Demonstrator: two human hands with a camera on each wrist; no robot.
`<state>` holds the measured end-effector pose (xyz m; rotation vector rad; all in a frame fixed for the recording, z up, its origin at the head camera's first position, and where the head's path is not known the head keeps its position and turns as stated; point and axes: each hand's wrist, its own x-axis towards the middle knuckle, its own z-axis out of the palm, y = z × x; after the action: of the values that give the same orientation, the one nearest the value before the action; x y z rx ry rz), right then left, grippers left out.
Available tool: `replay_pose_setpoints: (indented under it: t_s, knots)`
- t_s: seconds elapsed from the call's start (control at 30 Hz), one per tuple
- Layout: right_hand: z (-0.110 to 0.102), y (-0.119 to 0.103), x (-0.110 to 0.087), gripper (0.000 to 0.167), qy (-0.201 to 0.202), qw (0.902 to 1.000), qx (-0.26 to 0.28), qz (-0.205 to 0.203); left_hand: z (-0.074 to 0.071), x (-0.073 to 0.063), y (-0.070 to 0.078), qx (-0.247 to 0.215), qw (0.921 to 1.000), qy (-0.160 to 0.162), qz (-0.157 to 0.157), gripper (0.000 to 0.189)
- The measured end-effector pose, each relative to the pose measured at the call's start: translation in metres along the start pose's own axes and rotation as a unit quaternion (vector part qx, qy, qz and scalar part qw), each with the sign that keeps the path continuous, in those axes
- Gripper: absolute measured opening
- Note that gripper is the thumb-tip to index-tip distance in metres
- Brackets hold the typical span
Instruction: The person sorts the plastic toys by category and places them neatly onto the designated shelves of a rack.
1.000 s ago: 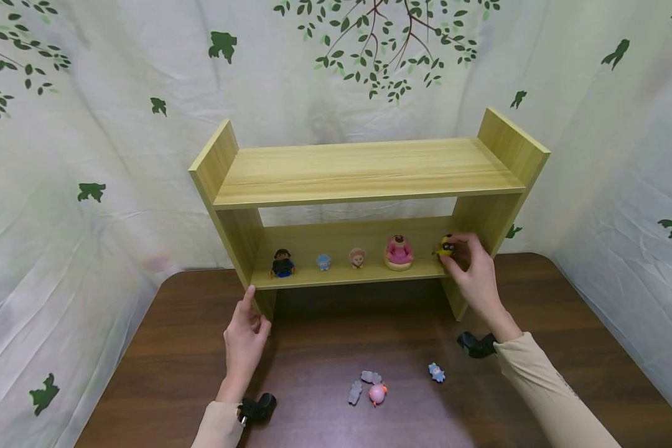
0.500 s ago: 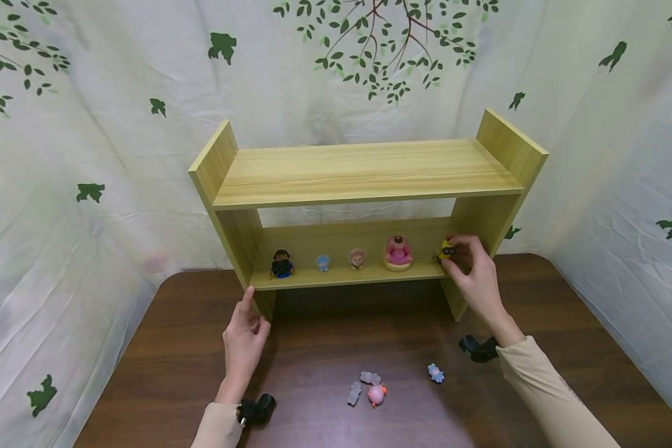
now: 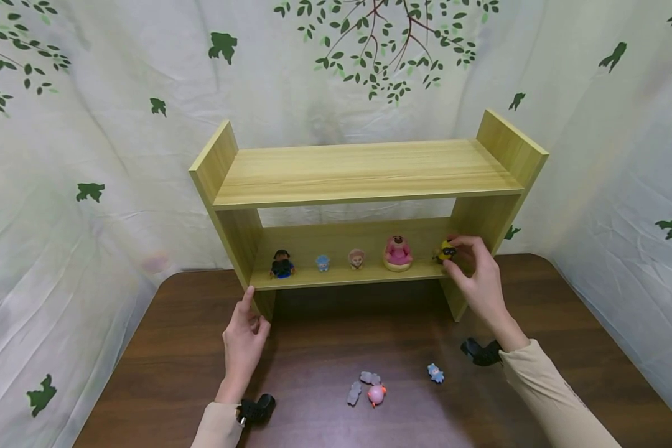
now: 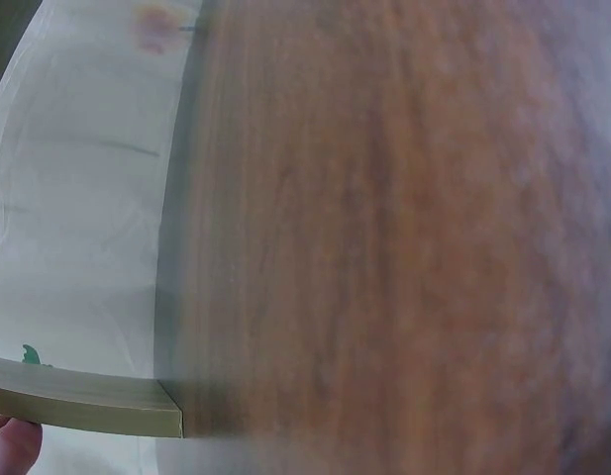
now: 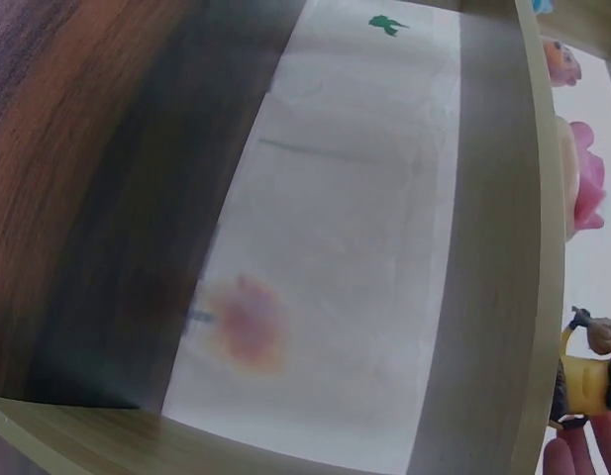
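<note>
On the right end of the middle shelf, a small yellow toy figurine [image 3: 445, 251] with black parts is pinched by my right hand [image 3: 478, 274], thumb in front. In the right wrist view the figurine [image 5: 586, 384] stands at the shelf's edge with fingertips [image 5: 578, 450] around it. To its left sit a pink bear figurine [image 3: 397, 254], a small pinkish figurine [image 3: 356, 259], a little blue figurine [image 3: 323, 263] and a dark-clothed figurine [image 3: 282, 264]. My left hand [image 3: 244, 339] touches the shelf's left front corner with an extended index finger.
The two-level wooden shelf unit [image 3: 364, 174] stands on a dark brown table [image 3: 313, 348]. On the table lie two grey pieces [image 3: 354, 393], a pink round toy [image 3: 376, 394] and a blue toy [image 3: 435, 373]. A leaf-printed white cloth [image 3: 117, 155] hangs behind.
The yellow figurine has turned slightly within my right hand's pinch, and that wrist has shifted a little to the right. My left hand stays at the corner.
</note>
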<state>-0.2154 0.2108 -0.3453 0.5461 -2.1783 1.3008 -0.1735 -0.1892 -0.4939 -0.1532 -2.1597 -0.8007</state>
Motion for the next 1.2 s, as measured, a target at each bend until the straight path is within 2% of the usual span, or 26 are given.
replay_pose_setpoints:
  t_s: [0.33, 0.6, 0.73, 1.0, 1.2]
  knots:
    - [-0.003, -0.004, -0.004, 0.031, -0.003, 0.9999, -0.011, 0.000, 0.000, 0.000, -0.001, 0.002, 1.0000, 0.000, 0.005, 0.084]
    - [-0.003, 0.022, -0.006, 0.036, 0.013, 0.9998, 0.006, -0.016, 0.000, 0.001, 0.000, 0.002, 1.0000, 0.002, 0.008, 0.083]
    - [-0.004, 0.026, -0.008, 0.037, 0.016, 0.9993, 0.020, -0.029, 0.000, 0.001, -0.001, 0.003, 1.0000, -0.003, 0.002, 0.081]
    - [-0.005, 0.016, -0.015, 0.035, 0.024, 0.9977, 0.049, -0.041, 0.000, 0.001, -0.001, 0.004, 1.0000, 0.001, 0.007, 0.084]
    - [-0.004, -0.011, -0.022, 0.032, 0.035, 0.9969, 0.060, -0.036, 0.000, 0.001, 0.000, 0.003, 1.0000, -0.002, 0.005, 0.081]
